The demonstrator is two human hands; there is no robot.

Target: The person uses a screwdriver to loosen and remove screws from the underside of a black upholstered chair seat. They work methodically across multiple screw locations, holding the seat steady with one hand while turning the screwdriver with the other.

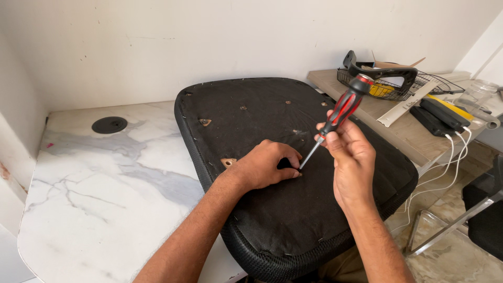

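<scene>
Marble desk [105, 194] bears seat cushion [293, 209]; right fingers [335, 137] grip screwdriver [340, 112], left fingers [285, 162] press cushion.

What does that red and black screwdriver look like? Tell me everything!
The screwdriver has a chunky red and black handle, plastic by its look, and a thin silver metal shaft. It tilts, handle up and to the right. The right hand holds it. Its tip meets the black seat cushion beside the left hand's fingers.

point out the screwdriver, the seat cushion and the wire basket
screwdriver [343, 109], head view, on the red and black handle above the right hand [352, 157]
seat cushion [272, 209], head view, on the bare black fabric underside near the front edge
wire basket [419, 86], head view, on its black wire rim at the right
</scene>
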